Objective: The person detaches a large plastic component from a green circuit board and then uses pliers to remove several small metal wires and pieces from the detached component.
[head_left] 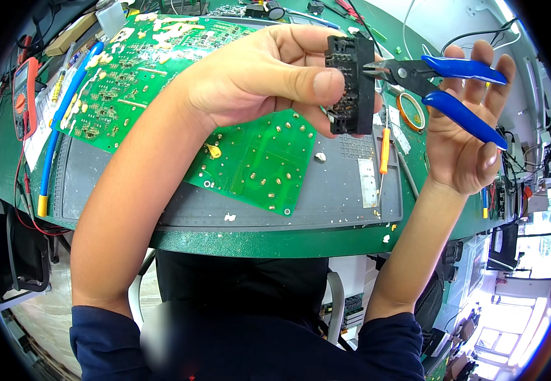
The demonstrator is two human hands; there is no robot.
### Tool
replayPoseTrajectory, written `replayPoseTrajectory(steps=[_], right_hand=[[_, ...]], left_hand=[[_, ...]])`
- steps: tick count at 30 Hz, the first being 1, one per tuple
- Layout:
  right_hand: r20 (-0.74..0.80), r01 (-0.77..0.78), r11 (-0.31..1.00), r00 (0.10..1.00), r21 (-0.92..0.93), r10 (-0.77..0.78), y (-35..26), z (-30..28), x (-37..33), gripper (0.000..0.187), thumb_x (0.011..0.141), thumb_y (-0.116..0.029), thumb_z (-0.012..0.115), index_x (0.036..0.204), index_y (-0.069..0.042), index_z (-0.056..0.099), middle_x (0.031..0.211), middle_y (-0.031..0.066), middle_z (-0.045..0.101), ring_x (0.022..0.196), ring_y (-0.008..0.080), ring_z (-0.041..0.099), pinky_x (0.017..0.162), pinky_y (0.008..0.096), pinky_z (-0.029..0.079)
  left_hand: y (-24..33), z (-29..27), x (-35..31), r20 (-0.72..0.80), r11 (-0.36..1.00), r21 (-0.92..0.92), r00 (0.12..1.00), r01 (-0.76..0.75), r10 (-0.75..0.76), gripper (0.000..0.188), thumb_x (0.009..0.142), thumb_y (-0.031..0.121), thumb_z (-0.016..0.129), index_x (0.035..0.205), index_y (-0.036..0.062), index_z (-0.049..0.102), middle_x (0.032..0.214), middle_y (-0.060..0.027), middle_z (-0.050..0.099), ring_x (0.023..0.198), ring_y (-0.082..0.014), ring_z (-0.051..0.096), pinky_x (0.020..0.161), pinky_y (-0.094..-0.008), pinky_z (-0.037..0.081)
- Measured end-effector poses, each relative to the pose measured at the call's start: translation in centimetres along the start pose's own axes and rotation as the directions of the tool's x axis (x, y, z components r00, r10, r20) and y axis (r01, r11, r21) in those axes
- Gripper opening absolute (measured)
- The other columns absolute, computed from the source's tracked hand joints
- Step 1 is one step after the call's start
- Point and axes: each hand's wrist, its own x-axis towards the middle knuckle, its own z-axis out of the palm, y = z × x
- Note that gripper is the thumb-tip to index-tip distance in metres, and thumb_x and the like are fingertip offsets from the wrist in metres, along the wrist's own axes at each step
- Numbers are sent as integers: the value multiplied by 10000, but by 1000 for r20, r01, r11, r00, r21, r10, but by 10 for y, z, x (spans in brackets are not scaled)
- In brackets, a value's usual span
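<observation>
My left hand (250, 76) is raised above the workbench and pinches a black plastic connector block (355, 89) between thumb and fingers, its long side upright. My right hand (460, 149) holds flush cutters (409, 75) with blue handles. The handles are spread apart, one lying along the fingers and the other near the thumb. The cutters' tips meet the upper right side of the block; whether they grip any part of it I cannot tell. Below my left hand lies a green circuit board (256, 168) with solder joints and a yellowish blob, partly hidden by my forearm.
A larger green board (120, 89) with cream-coloured glue patches lies at the left. On the grey mat (129, 190) are an orange screwdriver (385, 149), a metal strip (368, 183) and small scraps. A tape roll (411, 113) sits at right, a red multimeter (25, 98) at far left.
</observation>
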Motion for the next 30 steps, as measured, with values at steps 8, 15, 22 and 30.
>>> replayPoseTrajectory(steps=[8,15,22,30], right_hand=[[6,-29,998,1000,56,29,0,0,0,898,517,-61,767,1271,-89,281,1318,155,280,1210,372,270,891,406,428],[8,-37,998,999,45,37,0,1,-1,913,497,-55,770,1271,-97,288,1319,153,279,1209,374,273,883,413,433],[-24,-14,1000,1000,28,14,2,2,-2,867,521,-61,761,1258,-109,309,1308,147,297,1201,368,291,886,410,432],[-23,-7,1000,1000,19,7,2,1,-4,813,555,-72,751,1248,-125,329,1294,134,324,1191,365,313,903,420,414]], left_hand=[[2,1,-1,2,1000,-23,1000,10,-10,741,579,404,742,1163,68,433,960,-188,577,843,-307,597,754,-393,483],[0,1,0,19,1000,-25,1000,5,-4,720,593,396,737,1156,66,434,968,-197,571,861,-289,592,761,-398,481],[1,1,0,26,1000,-11,1000,2,-2,689,622,392,722,1150,67,424,973,-198,567,867,-282,590,754,-393,484],[1,2,-1,38,1000,-24,999,5,-4,661,641,400,709,1132,73,411,968,-190,570,833,-289,604,675,-331,500]])
